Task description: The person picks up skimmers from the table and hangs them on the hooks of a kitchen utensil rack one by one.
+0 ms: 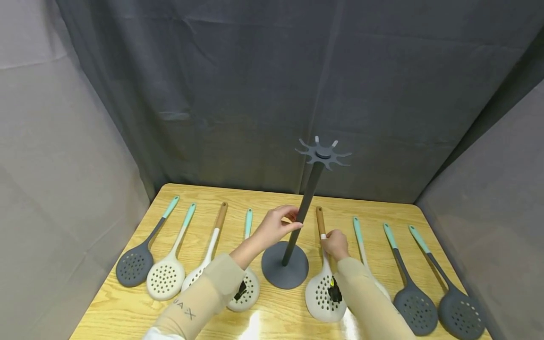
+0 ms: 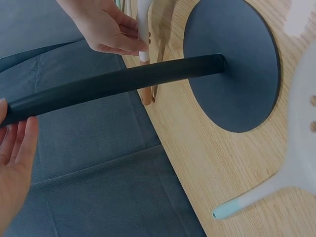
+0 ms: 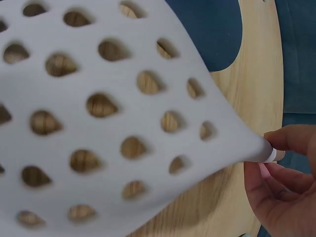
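Note:
A dark utensil stand has a round base (image 1: 272, 274), an upright pole (image 1: 311, 186) and a star-shaped hook top (image 1: 323, 153). My left hand (image 1: 276, 227) holds the pole about midway up, thumb and fingertips on either side, as the left wrist view (image 2: 15, 165) also shows. Just right of the base is a white skimmer (image 1: 315, 295) with round holes and a wooden handle (image 1: 320, 219). My right hand (image 1: 335, 244) pinches its neck below the wooden part. The skimmer's perforated head (image 3: 113, 133) fills much of the right wrist view.
On the wooden table (image 1: 204, 326), left of the stand, are a dark skimmer (image 1: 135, 265) and several white ones, one partly behind my left arm. To the right lie a white utensil (image 1: 361, 245) with a mint handle and two dark skimmers (image 1: 415, 309). Grey curtains (image 1: 255, 94) surround the table.

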The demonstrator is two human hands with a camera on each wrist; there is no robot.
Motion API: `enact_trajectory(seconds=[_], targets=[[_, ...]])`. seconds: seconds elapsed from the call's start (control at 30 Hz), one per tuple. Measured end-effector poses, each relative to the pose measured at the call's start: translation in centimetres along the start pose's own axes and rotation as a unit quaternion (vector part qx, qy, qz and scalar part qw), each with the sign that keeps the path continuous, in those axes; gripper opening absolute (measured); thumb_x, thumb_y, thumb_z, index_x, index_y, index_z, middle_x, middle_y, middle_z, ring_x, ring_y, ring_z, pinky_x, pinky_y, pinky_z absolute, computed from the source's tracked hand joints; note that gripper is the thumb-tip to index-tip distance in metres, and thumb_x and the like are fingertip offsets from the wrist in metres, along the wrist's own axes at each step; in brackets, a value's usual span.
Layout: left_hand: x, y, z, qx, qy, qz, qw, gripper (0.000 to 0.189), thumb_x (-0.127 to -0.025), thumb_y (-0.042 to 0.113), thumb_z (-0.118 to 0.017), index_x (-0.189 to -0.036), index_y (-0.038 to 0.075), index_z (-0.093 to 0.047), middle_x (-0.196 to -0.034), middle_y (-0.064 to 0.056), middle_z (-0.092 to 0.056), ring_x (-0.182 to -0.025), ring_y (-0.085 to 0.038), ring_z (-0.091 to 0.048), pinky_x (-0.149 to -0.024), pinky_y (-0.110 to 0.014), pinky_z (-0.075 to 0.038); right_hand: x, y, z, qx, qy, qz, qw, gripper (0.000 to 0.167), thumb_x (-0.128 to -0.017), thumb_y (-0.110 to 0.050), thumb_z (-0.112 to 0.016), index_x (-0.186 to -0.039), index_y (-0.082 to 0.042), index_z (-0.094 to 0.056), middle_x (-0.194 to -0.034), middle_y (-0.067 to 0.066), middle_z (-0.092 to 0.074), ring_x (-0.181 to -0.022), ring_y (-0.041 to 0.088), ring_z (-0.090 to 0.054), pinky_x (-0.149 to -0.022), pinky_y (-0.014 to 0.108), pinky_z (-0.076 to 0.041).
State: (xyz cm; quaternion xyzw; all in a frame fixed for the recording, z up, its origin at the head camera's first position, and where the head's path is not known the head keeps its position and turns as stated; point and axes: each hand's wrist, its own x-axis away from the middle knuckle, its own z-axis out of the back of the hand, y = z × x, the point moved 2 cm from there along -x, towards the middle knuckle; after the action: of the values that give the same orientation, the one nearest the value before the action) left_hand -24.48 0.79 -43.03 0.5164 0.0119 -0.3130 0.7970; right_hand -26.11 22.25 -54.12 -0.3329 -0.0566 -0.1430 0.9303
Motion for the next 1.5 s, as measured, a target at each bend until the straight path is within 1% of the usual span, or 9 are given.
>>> enact_trajectory(seconds=[0.1, 0.23, 0.37, 0.5, 0.8, 1.0, 1.17, 1.3, 1.5], targets=[[-0.1, 0.0, 0.0, -0.005, 0.001, -0.001, 1.0000, 0.027, -0.084, 0.014, -0.066, -0.109, 0.007, -0.061, -0.098, -0.004, -0.062, -0.087, -0.012, -0.060, -0.070, -0.015, -0.052, 0.1, -0.3, 0.4, -0.001, -0.001, 0.003, 1.0000, 0.022, -0.080, -0.008, -0.061, -0.092, 0.010, -0.061, -0.089, 0.023, -0.061, -0.076, 0.029, -0.058, -0.059, 0.033, -0.051], [-0.1, 0.0, 0.0, -0.009, -0.002, -0.005, 0.9999, 0.027, -0.085, 0.015, -0.065, -0.110, 0.007, -0.060, -0.098, -0.004, -0.061, -0.087, -0.012, -0.060, -0.071, -0.015, -0.052, 0.3, -0.9, 1.1, 0.000, -0.004, 0.003, 1.0000, 0.021, -0.079, -0.009, -0.062, -0.090, 0.009, -0.061, -0.085, 0.021, -0.061, -0.069, 0.025, -0.058, -0.055, 0.031, -0.050], [-0.1, -0.1, 0.0, -0.012, -0.002, -0.006, 0.9999, 0.027, -0.085, 0.015, -0.065, -0.110, 0.007, -0.060, -0.097, -0.004, -0.061, -0.087, -0.012, -0.059, -0.071, -0.015, -0.052, 0.5, -1.5, 2.0, -0.015, -0.017, 0.011, 0.9997, 0.016, -0.078, -0.007, -0.063, -0.084, 0.006, -0.057, -0.076, 0.018, -0.060, -0.060, 0.023, -0.060, -0.052, 0.030, -0.052], [-0.1, -0.2, 0.0, -0.015, -0.002, -0.004, 0.9999, 0.028, -0.085, 0.015, -0.065, -0.111, 0.007, -0.059, -0.097, -0.003, -0.061, -0.087, -0.012, -0.060, -0.071, -0.015, -0.052, 0.8, -2.2, 3.0, -0.034, -0.037, 0.026, 0.9984, 0.015, -0.077, -0.006, -0.064, -0.082, 0.005, -0.055, -0.071, 0.015, -0.059, -0.059, 0.025, -0.063, -0.053, 0.032, -0.054], [-0.1, 0.0, 0.2, -0.015, 0.006, -0.014, 0.9998, 0.028, -0.085, 0.014, -0.065, -0.111, 0.005, -0.059, -0.097, -0.006, -0.061, -0.087, -0.016, -0.060, -0.070, -0.015, -0.052, 1.8, -3.6, 5.2, -0.114, -0.114, 0.030, 0.9865, 0.025, -0.078, -0.003, -0.063, -0.095, 0.008, -0.047, -0.072, 0.014, -0.055, -0.055, 0.017, -0.060, -0.063, 0.041, -0.056], [0.0, -0.1, 0.1, -0.015, 0.002, -0.010, 0.9998, 0.028, -0.085, 0.014, -0.065, -0.111, 0.006, -0.059, -0.098, -0.005, -0.060, -0.087, -0.014, -0.060, -0.070, -0.015, -0.052, 3.0, -4.0, 6.5, -0.148, -0.130, 0.043, 0.9795, 0.030, -0.076, 0.001, -0.062, -0.100, 0.008, -0.046, -0.066, 0.011, -0.056, -0.055, 0.016, -0.058, -0.060, 0.039, -0.056], [0.1, -0.1, 0.1, -0.014, 0.001, -0.009, 0.9999, 0.029, -0.085, 0.014, -0.064, -0.112, 0.006, -0.059, -0.099, -0.005, -0.060, -0.088, -0.014, -0.060, -0.071, -0.016, -0.052, 4.2, -4.6, 7.6, -0.159, -0.137, 0.071, 0.9752, 0.031, -0.077, 0.002, -0.062, -0.103, 0.007, -0.045, -0.068, 0.012, -0.059, -0.057, 0.016, -0.059, -0.060, 0.038, -0.056], [0.1, -0.1, 0.1, -0.015, 0.001, -0.009, 0.9999, 0.029, -0.086, 0.014, -0.064, -0.113, 0.005, -0.059, -0.100, -0.006, -0.060, -0.088, -0.015, -0.060, -0.071, -0.016, -0.052, 5.0, -5.1, 8.8, -0.167, -0.143, 0.111, 0.9692, 0.033, -0.078, 0.001, -0.063, -0.106, 0.007, -0.046, -0.076, 0.015, -0.061, -0.060, 0.021, -0.062, -0.061, 0.040, -0.056], [0.1, 0.0, -0.1, -0.017, -0.004, -0.007, 0.9998, 0.029, -0.086, 0.014, -0.063, -0.113, 0.006, -0.058, -0.100, -0.005, -0.060, -0.088, -0.014, -0.059, -0.072, -0.015, -0.051, 5.4, -4.9, 11.0, -0.177, -0.136, 0.166, 0.9605, 0.036, -0.079, 0.001, -0.065, -0.110, 0.006, -0.047, -0.085, 0.018, -0.057, -0.069, 0.024, -0.063, -0.062, 0.036, -0.057]])
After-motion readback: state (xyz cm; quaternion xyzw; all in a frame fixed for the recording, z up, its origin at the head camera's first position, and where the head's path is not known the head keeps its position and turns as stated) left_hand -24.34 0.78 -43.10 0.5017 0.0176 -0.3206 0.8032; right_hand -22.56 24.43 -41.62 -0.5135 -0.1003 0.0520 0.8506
